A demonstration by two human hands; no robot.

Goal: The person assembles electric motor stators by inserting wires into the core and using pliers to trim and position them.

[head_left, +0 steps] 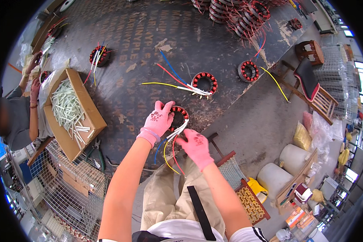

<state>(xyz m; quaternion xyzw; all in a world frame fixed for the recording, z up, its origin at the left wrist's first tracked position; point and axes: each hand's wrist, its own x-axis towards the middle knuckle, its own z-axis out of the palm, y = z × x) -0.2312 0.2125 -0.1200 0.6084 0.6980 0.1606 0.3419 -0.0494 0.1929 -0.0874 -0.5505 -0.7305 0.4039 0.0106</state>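
Note:
My left hand (159, 119), in a pink glove, grips the side of a ring-shaped motor stator (183, 111) with red windings and a dark core, near the table's front edge. White insulating sleeves (176, 132) come off the ring toward me, with blue, yellow and red lead wires (166, 154) hanging from them. My right hand (197, 147), also pink-gloved, is closed with thumb and forefinger at these sleeves; the exact pinch is partly hidden. Just beyond lies another stator (214, 84), its sleeved leads pointing left.
A cardboard box (93, 117) of white sleeve pieces stands at left, with pliers (100, 155) beside it. More stators (248, 71) sit on the dark table (129, 92), several stacked (246, 24) at the back. A co-worker's hand (35, 89) is far left; a chair (310, 82) stands right.

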